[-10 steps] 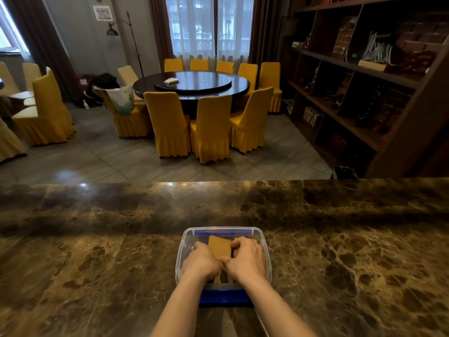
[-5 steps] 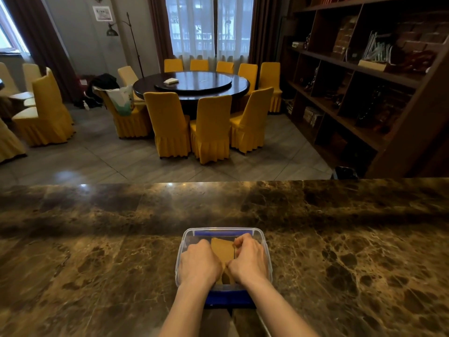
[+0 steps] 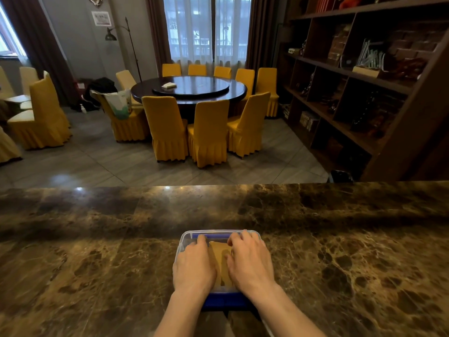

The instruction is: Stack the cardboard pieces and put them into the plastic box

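The cardboard pieces [image 3: 220, 257] lie inside the plastic box [image 3: 182, 242], which sits on the brown marble bench [image 3: 97, 251] close to the person. Only a brown strip of cardboard shows between the two hands, and its long side runs away from the person. How many pieces are in the stack cannot be told.

There is one box. It is clear, with blue at its far end and a blue part [image 3: 226, 300] at its near end.

The left hand [image 3: 194, 266] lies flat on the left side of the cardboard, fingers spread out and pointing away. The right hand [image 3: 250, 261] lies flat on the right side the same way, its fingertips near the far wall of the box. Both hands press down and do not grip anything.

Past the bench stands one round dark table [image 3: 189, 90] with yellow chairs [image 3: 209, 132] around it. A white sign [image 3: 101, 18] hangs on the wall, too small to read.
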The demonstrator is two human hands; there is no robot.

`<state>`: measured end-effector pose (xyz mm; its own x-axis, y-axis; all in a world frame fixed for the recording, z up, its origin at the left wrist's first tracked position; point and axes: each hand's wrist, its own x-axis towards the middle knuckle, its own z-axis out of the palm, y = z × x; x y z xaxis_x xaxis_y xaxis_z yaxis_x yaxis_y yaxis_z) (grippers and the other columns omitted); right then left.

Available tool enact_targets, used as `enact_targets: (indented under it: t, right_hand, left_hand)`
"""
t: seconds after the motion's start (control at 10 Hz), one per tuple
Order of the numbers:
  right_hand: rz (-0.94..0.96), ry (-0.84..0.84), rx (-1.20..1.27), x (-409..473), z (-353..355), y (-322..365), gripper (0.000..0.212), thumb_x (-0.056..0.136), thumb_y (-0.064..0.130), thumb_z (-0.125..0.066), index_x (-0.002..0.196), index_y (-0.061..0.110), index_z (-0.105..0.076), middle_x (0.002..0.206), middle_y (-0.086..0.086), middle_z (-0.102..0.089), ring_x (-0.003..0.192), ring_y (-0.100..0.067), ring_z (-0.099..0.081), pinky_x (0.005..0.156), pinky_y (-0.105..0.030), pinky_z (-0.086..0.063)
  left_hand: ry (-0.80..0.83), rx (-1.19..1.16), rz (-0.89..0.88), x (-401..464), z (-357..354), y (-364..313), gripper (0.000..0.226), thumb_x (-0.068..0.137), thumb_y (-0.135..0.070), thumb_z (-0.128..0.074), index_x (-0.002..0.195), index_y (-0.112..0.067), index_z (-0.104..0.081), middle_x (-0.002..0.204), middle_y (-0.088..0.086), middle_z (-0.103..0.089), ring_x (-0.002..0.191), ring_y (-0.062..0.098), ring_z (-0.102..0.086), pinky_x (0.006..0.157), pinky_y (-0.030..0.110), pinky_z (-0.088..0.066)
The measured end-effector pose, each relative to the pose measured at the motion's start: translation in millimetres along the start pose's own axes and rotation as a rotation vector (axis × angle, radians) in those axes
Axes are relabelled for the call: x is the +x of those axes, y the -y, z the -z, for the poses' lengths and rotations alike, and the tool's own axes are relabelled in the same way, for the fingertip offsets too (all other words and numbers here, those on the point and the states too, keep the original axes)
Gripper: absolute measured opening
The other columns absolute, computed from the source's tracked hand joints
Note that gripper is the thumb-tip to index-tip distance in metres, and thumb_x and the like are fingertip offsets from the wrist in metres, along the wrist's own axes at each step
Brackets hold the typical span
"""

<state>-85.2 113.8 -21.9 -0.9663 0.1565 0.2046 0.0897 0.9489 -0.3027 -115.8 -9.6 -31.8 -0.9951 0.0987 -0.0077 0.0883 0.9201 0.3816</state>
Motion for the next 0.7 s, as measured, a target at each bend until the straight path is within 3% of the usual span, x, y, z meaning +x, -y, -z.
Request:
enact_targets:
  t: [0.1, 0.3, 0.6, 0.7]
  right_hand:
    - [0.091, 0.086, -0.145, 1, 11, -8, 0.032, 0.097, 0.025, -0.057, 0.129, 0.019, -0.060, 0.129, -0.005, -0.060, 0.122, -0.026, -0.050, 0.104, -0.039, -0.043]
    - [0.127, 0.335, -0.241, 2, 15, -12, 0.042, 0.089, 0.020, -0.075, 0.129, 0.013, -0.063, 0.131, -0.010, -0.061, 0.119, -0.028, -0.057, 0.100, -0.043, -0.050]
    - [0.148, 0.315, -0.196, 2, 17, -13, 0.035, 0.089, 0.019, -0.074, 0.123, 0.016, -0.066, 0.126, -0.008, -0.062, 0.115, -0.025, -0.057, 0.097, -0.041, -0.052]
    - [0.158, 0.205, -0.104, 1, 21, -17, 0.027, 0.095, 0.025, -0.063, 0.121, 0.019, -0.066, 0.124, -0.004, -0.062, 0.112, -0.023, -0.056, 0.097, -0.040, -0.052]
  left_hand:
    - [0.081, 0.011, -0.135, 0, 2, 1, 0.048, 0.094, -0.030, -0.067, 0.139, -0.031, -0.053, 0.134, -0.003, -0.065, 0.117, 0.018, -0.066, 0.099, 0.038, -0.056]
    - [0.158, 0.011, -0.157, 0, 1, -1, 0.023, 0.095, -0.023, -0.065, 0.118, -0.028, -0.067, 0.124, -0.002, -0.069, 0.108, 0.017, -0.068, 0.098, 0.037, -0.059]
    - [0.140, -0.033, -0.174, -4, 6, -2, 0.032, 0.097, -0.028, -0.064, 0.128, -0.030, -0.060, 0.131, -0.005, -0.065, 0.115, 0.014, -0.065, 0.102, 0.034, -0.056]
    - [0.057, -0.044, -0.186, -5, 14, -4, 0.040, 0.095, -0.033, -0.065, 0.134, -0.033, -0.056, 0.138, -0.008, -0.062, 0.120, 0.013, -0.063, 0.104, 0.036, -0.054]
